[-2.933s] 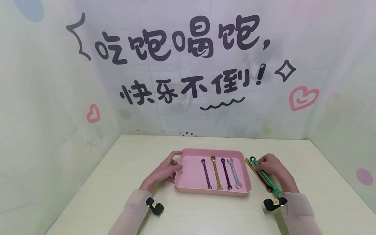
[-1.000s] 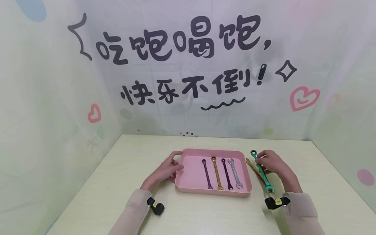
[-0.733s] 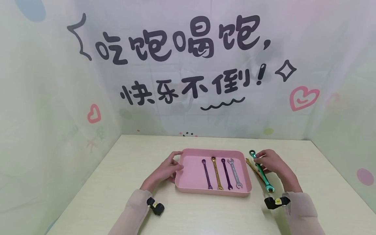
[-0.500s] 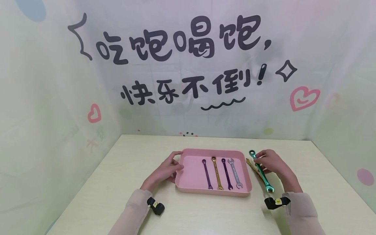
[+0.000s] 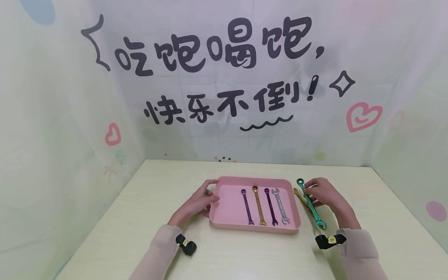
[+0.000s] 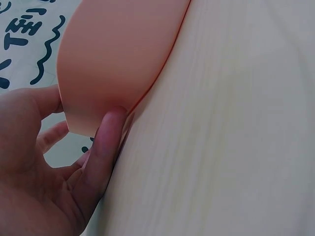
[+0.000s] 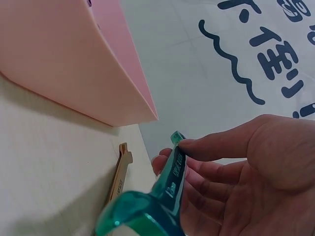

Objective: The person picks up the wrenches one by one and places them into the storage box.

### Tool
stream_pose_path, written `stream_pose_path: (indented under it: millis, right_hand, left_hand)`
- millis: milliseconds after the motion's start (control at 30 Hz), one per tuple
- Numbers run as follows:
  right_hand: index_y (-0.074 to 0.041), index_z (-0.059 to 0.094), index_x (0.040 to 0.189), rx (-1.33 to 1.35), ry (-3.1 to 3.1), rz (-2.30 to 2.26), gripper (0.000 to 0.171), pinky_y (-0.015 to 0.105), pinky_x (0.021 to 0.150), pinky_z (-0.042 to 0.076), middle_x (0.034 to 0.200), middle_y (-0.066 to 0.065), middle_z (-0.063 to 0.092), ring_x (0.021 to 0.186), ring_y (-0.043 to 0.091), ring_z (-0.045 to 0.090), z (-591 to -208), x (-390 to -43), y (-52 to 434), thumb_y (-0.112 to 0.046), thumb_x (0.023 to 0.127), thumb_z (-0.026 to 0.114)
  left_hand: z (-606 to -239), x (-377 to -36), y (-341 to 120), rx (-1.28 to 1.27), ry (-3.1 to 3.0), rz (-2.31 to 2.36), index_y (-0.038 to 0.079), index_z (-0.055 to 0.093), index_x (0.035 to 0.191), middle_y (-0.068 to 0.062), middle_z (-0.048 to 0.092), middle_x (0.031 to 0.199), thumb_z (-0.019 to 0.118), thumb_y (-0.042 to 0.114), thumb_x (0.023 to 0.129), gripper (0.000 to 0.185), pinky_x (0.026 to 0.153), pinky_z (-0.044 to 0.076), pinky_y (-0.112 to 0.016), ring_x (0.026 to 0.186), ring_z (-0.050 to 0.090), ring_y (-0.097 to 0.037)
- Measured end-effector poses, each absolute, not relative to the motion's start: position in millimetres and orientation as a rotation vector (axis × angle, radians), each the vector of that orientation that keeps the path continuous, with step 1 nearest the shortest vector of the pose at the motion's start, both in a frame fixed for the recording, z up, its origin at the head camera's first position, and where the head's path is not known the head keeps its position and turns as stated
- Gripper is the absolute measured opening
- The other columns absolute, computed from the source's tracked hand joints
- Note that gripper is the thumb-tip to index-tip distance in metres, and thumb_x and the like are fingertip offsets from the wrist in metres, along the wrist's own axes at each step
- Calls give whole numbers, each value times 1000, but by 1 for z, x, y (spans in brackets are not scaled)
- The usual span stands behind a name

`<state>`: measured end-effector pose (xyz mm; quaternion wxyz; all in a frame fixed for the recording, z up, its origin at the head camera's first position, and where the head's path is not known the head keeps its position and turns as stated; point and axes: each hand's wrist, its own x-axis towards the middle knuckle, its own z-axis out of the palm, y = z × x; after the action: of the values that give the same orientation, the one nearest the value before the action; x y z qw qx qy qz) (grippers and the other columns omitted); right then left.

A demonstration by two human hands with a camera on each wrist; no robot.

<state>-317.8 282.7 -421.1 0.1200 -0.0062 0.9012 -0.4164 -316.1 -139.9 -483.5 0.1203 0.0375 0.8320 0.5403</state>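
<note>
The right hand [image 5: 323,193] pinches a green wrench [image 5: 310,203] just beside the pink tray [image 5: 227,202]. The left hand [image 5: 196,202] holds the tray's corner. Both sit on a pale wooden table [image 5: 245,252]; a wall cloth [image 5: 224,77] with black writing hangs behind.

Four wrenches [image 5: 266,206] lie side by side in a tray [image 5: 224,225], two more wrenches [image 5: 309,203] on the table [image 5: 245,256] to its right.
</note>
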Motion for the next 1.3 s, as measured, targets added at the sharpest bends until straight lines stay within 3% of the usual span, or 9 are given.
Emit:
stream_pose_path:
  millis: [267,1300]
  right_hand:
    - [16,53,128,-26,2633,-1204,40,39,71,65,109,28,66,82,24,67,-419,-317,281,-12,100,58]
    - [16,53,130,-21,2645,-1204,40,37,69,63,107,26,65,80,21,64,-426,-317,278,-12,101,57]
  left_hand:
    - [-483,-316,-139,112,2436,1579,32,37,156,-14,59,114,65,22,99,64,52,58,-29,71,60,-19]
    - [-483,-314,-139,108,2439,1587,31,39,156,-13,59,113,65,23,99,63,50,55,-27,69,59,-19]
